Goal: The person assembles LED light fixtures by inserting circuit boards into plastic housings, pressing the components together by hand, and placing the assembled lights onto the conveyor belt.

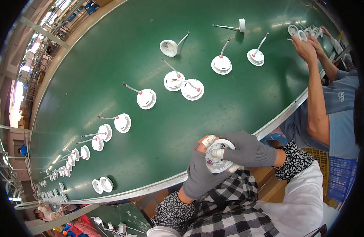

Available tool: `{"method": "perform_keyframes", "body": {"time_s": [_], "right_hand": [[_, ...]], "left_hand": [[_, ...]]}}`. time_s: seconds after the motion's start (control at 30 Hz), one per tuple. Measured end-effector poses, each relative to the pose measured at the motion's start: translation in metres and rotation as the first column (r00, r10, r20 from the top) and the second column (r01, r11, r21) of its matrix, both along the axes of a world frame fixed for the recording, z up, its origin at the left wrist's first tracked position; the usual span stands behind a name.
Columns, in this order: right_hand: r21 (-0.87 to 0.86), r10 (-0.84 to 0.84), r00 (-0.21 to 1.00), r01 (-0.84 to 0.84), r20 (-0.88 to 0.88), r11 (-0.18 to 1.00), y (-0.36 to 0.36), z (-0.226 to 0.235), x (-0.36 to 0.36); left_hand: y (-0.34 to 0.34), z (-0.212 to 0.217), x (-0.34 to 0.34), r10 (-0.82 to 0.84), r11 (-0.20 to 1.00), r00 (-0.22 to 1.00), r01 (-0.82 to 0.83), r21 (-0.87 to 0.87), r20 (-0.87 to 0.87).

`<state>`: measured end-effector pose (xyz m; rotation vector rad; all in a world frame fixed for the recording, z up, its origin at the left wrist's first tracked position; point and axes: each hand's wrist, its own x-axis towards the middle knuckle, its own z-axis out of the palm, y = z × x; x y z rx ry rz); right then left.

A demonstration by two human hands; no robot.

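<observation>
Both my hands wear grey gloves with taped fingertips and hold one round white lamp housing (pixel 218 157) over the near edge of the green conveyor belt (pixel 111 71). My left hand (pixel 198 173) cups the housing from below and the left. From the right, my right hand (pixel 245 148) lies across it, fingers pressed on its face. The inside of the housing shows a white disc with small coloured parts. My hands hide much of it.
Several white round lamp housings with grey wires lie spread along the belt, such as one (pixel 146 98) mid-belt and a pair (pixel 102 185) near the front rim. At the right, a co-worker's hands (pixel 308 45) handle housings at the belt's edge. A metal rim (pixel 150 189) borders the belt.
</observation>
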<state>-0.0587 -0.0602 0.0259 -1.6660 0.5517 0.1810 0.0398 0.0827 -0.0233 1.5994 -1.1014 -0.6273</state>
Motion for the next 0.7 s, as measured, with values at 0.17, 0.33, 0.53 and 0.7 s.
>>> {"method": "perform_keyframes", "body": {"time_s": [0.17, 0.33, 0.53, 0.7], "right_hand": [[-0.028, 0.005, 0.999, -0.004, 0.035, 1.0, 0.002, -0.004, -0.001], [-0.073, -0.012, 0.994, 0.02, 0.109, 0.997, 0.007, -0.016, -0.006], [0.072, 0.195, 0.979, -0.191, -0.05, 0.979, -0.009, -0.016, -0.002], [0.003, 0.161, 0.987, -0.161, 0.03, 0.987, -0.001, -0.029, -0.006]], "left_hand": [[0.002, 0.001, 0.002, -0.006, 0.999, 0.988, 0.011, -0.033, 0.152], [0.005, 0.003, 0.004, -0.037, 0.999, 0.976, 0.043, -0.025, 0.215], [0.008, 0.001, 0.008, -0.146, 0.988, 0.968, 0.152, -0.015, 0.202], [0.011, -0.002, 0.007, -0.158, 0.984, 0.956, 0.173, -0.042, 0.246]]}}
